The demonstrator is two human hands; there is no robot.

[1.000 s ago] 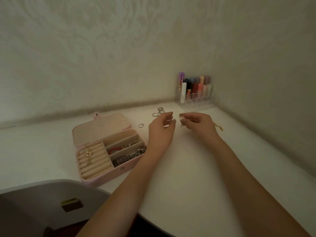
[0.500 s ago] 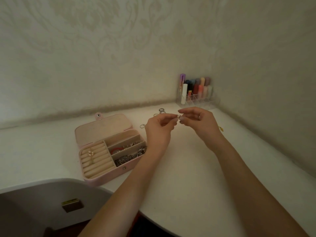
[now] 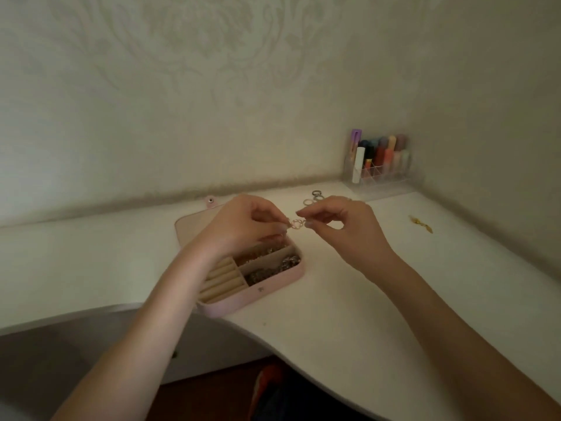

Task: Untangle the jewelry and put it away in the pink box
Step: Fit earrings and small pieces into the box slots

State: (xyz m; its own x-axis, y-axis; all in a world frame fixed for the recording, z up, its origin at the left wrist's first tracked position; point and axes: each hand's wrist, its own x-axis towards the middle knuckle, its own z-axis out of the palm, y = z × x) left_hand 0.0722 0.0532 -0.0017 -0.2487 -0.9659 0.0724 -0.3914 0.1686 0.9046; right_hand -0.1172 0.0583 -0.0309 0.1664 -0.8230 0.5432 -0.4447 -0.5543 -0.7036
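Jewelry piece: a small gold-toned tangle point(image 3: 297, 223) held in the air just above the far corner of the pink box point(image 3: 267, 288).
Left hand point(image 3: 243, 226): fingertips pinching one end.
Right hand point(image 3: 343, 226): thumb and forefinger pinching the other end.
Handling: looks feather-light, thin and easy to bend or drop (too blurred to tell links from rings); best held by its loops, pulled gently.
Still out: rings point(image 3: 314, 198) and a gold piece point(image 3: 420, 223) on the table point(image 3: 349, 314).

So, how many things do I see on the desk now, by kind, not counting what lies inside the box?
Pink box: 1
Clear organizer: 1
Loose rings: 3, as far as I can tell
Gold piece: 1
Small piece held in the air: 1
Total: 7
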